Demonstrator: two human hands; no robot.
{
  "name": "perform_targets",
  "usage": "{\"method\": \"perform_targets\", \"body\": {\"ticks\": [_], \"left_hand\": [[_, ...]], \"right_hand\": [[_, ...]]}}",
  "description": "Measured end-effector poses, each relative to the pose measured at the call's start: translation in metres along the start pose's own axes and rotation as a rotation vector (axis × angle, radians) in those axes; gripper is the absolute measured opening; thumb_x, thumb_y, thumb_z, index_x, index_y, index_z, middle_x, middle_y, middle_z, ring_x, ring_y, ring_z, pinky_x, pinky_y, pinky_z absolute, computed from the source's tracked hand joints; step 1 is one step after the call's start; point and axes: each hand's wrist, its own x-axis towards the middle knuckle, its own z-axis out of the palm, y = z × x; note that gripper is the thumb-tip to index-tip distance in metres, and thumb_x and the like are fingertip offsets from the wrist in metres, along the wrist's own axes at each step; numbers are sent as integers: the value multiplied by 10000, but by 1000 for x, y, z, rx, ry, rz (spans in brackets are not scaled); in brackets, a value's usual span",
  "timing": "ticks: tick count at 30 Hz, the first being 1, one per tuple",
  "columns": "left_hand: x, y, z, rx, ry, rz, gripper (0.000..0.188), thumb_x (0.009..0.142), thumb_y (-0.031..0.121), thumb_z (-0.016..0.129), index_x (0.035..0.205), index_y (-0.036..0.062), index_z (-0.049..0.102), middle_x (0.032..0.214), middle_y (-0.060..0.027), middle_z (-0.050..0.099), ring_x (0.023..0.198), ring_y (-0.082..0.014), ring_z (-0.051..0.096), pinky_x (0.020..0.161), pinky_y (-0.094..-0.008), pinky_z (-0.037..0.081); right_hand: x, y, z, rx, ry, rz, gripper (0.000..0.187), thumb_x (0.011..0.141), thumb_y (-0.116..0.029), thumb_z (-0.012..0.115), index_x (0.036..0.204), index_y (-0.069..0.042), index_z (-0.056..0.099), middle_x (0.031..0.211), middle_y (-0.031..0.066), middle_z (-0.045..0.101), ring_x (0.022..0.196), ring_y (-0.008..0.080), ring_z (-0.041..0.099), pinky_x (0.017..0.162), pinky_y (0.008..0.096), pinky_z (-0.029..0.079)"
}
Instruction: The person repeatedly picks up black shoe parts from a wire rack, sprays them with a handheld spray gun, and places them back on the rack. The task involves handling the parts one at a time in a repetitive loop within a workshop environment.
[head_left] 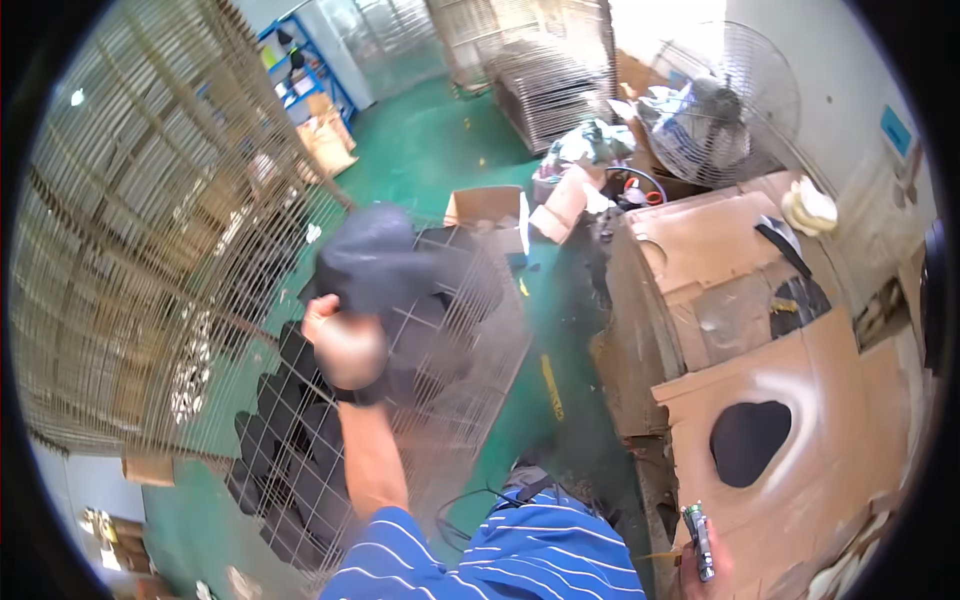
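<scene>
Black piece [372, 252], rounded, faintly sheened, blurred, left fingers [320, 308] clamped on it, right fingers [688, 570] around slim tool [702, 548].

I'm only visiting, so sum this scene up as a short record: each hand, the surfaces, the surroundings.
Left hand: at a dark piece; blurred, grip unclear
Right hand: holding a small metallic tool
Right side: rounded black piece on cardboard sheet
Left side: wire grid with several dark pieces
Background: standing fan, open carton, green floor
</scene>
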Motion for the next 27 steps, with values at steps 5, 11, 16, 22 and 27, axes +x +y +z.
{"method": "perform_targets", "body": {"ticks": [5, 11, 16, 22, 27], "left_hand": [[144, 131, -110, 75, 170, 242, 482, 667, 81, 547, 1131, -35, 610, 1182, -164, 658, 1122, -372, 623, 1005, -514, 477], [205, 237, -331, 133, 524, 388, 428, 670, 79, 514, 1068, -45, 612, 1117, -175, 656, 1026, -377, 632, 925, -580, 503], [170, 158, -404, 857, 1044, 123, 522, 814, -31, 645, 1300, 117, 522, 970, -132, 637, 780, -234, 624, 727, -492, 589], [142, 162, -408, 1677, 917, 249, 507, 827, 266, 758, 1293, 119, 621, 1215, -168, 651, 1063, -336, 639, 891, -428, 524], [151, 87, -327, 2224, 868, 528, 591, 694, 352, 716, 1118, -54, 649, 1147, -266, 655, 1071, -429, 632, 982, -466, 486]], "right_hand": [[30, -23, 38, -47, -78, 26, 431, 935, -116, 635, 1362, -89, 584, 981, 212, 675, 832, 311, 650, 738, 403, 505], [70, -103, 63, -109, -242, -146, 409, 956, -65, 547, 1362, -21, 563, 1169, 217, 658, 1033, 289, 640, 877, 362, 492], [76, -131, 92, -111, -249, -71, 407, 958, -48, 519, 1360, 4, 558, 1202, 209, 665, 1065, 274, 647, 906, 347, 493], [74, -133, 94, -70, -211, -39, 403, 956, -49, 527, 1355, -13, 573, 1167, 187, 682, 993, 244, 660, 854, 349, 504], [55, -100, 91, -51, 82, -69, 451, 858, -169, 703, 1253, 31, 618, 882, 156, 670, 765, 243, 666, 715, 336, 513]]}}
